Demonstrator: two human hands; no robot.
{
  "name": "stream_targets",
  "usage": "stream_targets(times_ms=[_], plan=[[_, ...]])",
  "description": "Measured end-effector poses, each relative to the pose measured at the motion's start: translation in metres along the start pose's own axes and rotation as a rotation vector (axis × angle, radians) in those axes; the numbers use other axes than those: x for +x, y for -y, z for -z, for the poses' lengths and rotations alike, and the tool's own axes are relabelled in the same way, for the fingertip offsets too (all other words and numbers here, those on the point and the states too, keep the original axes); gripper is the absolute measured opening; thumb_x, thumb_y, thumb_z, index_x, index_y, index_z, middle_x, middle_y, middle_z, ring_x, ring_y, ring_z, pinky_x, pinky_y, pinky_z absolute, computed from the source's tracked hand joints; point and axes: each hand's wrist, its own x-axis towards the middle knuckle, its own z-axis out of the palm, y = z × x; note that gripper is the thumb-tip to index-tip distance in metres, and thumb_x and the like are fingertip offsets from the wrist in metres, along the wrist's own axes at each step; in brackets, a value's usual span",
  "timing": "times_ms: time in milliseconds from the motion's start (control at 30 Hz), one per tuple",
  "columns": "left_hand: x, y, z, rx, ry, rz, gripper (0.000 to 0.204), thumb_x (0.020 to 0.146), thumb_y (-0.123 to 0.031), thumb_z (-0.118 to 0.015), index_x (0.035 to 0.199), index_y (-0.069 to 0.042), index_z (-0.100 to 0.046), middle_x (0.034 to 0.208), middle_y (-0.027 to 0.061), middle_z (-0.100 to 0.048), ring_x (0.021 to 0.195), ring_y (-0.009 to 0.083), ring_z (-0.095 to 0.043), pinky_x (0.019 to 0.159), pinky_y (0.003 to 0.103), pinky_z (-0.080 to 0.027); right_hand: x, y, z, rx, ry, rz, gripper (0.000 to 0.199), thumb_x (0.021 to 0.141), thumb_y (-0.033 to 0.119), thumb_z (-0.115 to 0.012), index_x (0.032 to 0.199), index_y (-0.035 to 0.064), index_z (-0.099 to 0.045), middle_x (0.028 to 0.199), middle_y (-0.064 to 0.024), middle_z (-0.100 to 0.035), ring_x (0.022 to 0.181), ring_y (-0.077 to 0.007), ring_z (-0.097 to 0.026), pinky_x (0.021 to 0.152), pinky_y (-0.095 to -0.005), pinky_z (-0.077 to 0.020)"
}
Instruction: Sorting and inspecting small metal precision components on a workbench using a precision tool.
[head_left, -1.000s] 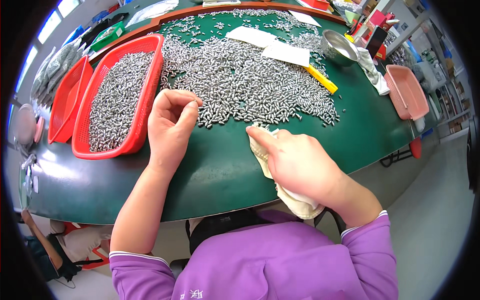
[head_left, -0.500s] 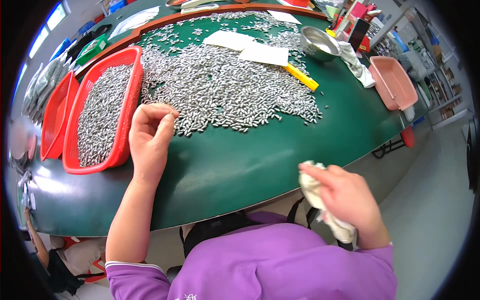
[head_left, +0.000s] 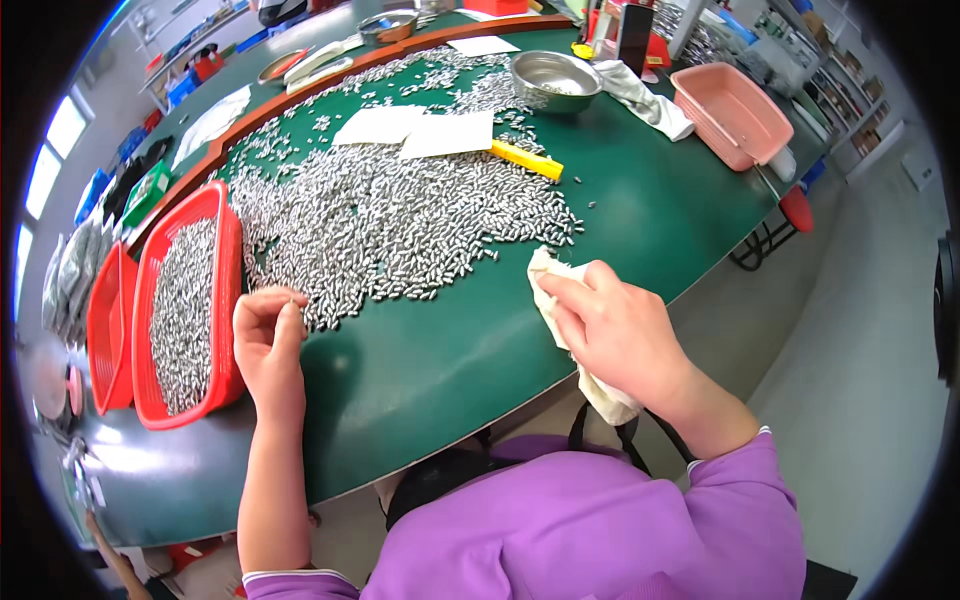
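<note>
My right hand (head_left: 625,330) grips a crumpled off-white cloth (head_left: 605,398) over the table's near edge; one end hangs down and the other sticks out past the fingertips. My left hand (head_left: 270,345) is closed in a pinch of thumb and forefinger, and whatever sits in it is too small to make out. It hovers at the near left border of a wide spread of small silvery metal pieces (head_left: 380,220), just right of a red plastic basket (head_left: 228,270) filled with the same kind of pieces.
On the green table (head_left: 430,350), white paper sheets (head_left: 450,135) and a yellow bar (head_left: 527,159) lie on the spread. Behind stand a metal bowl (head_left: 556,80) and a pink basin (head_left: 730,110), a white cloth (head_left: 640,98) between them. Another red basket (head_left: 108,335) is far left.
My right hand has moved the cloth forward and left, toward the metal pieces. My left hand keeps its pinch near the red basket. The whole view has shifted and turned somewhat.
</note>
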Motion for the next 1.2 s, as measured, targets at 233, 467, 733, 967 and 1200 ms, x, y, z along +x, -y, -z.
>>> stream_targets(times_ms=[233,467,733,967,1200], plan=[[-0.002,-0.004,0.005,0.004,0.003,0.02,0.012,0.09,0.005,-0.054,0.091,-0.006,-0.05,0.098,0.0089,-0.06,0.07,0.0059,-0.047,0.063,0.02,-0.041,0.015,-0.002,0.004,0.098,0.205,-0.049,0.04,0.086,0.023,-0.06,0.125,0.0165,-0.055,0.092,-0.0122,-0.06,0.075,-0.0312,-0.065,0.066,-0.0421,-0.0531],[-0.001,-0.003,0.004,0.024,0.01,0.021,0.011,0.09,0.004,-0.054,0.091,-0.006,-0.05,0.099,0.0087,-0.059,0.07,0.0058,-0.046,0.063,0.02,-0.04,0.03,-0.004,0.0,0.209,0.233,-0.099,0.041,0.085,0.015,-0.054,0.126,0.0117,-0.052,0.089,-0.0168,-0.063,0.077,-0.0356,-0.064,0.07,-0.045,-0.053],[-0.001,-0.002,0.003,0.007,0.029,0.007,0.011,0.09,0.004,-0.054,0.092,-0.006,-0.05,0.099,0.009,-0.059,0.069,0.0059,-0.046,0.063,0.02,-0.04,0.04,-0.008,0.01,0.233,0.399,-0.115,0.043,0.083,0.014,-0.052,0.126,0.0112,-0.052,0.09,-0.0193,-0.066,0.081,-0.037,-0.065,0.074,-0.0456,-0.052],[-0.002,-0.005,0.004,0.02,0.021,0.003,0.011,0.09,0.005,-0.054,0.092,-0.006,-0.05,0.098,0.0091,-0.059,0.068,0.0054,-0.046,0.061,0.019,-0.039,0.003,0.002,0.022,0.368,0.371,0.045,0.036,0.082,0.013,-0.056,0.119,0.0139,-0.058,0.084,-0.0146,-0.065,0.072,-0.0338,-0.065,0.066,-0.0441,-0.053],[0.0,-0.004,0.003,0.0,0.018,0.0,0.013,0.09,0.005,-0.054,0.092,-0.006,-0.049,0.098,0.0095,-0.059,0.07,0.0061,-0.048,0.062,0.019,-0.042,0.034,0.018,-0.005,0.268,0.137,0.108,0.031,0.084,0.015,-0.055,0.115,0.011,-0.058,0.084,-0.0137,-0.062,0.068,-0.0329,-0.064,0.063,-0.0436,-0.0535]])
